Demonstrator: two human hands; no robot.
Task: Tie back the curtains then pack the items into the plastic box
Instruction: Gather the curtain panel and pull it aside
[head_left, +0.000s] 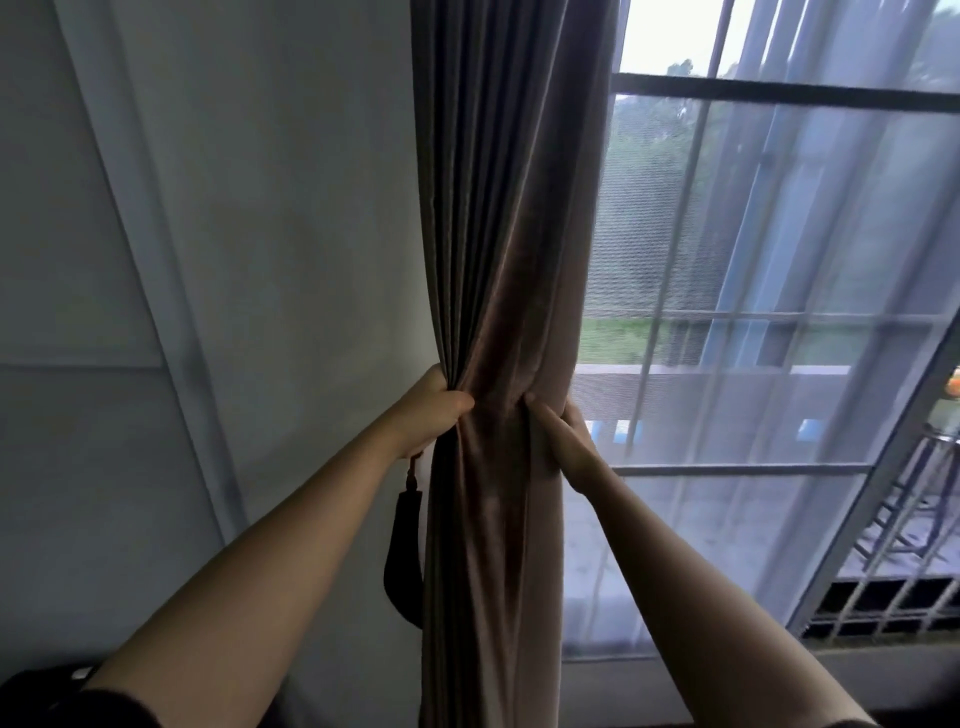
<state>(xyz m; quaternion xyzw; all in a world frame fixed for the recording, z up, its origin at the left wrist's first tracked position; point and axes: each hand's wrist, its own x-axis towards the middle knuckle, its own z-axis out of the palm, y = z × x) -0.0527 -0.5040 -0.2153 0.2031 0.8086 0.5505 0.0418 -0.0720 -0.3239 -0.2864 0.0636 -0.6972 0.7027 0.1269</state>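
The curtain is bunched into one bundle near the wall, likely so a tie can go round it. The left hand grips its left folds, with a dark tie-back hanging just below. The right hand clasps the right edge, its fingers hidden behind the cloth.

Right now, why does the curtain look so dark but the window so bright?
In the head view, daylight comes through the window, so the brown curtain is backlit and dim; the wide lens tilts the wall lines.
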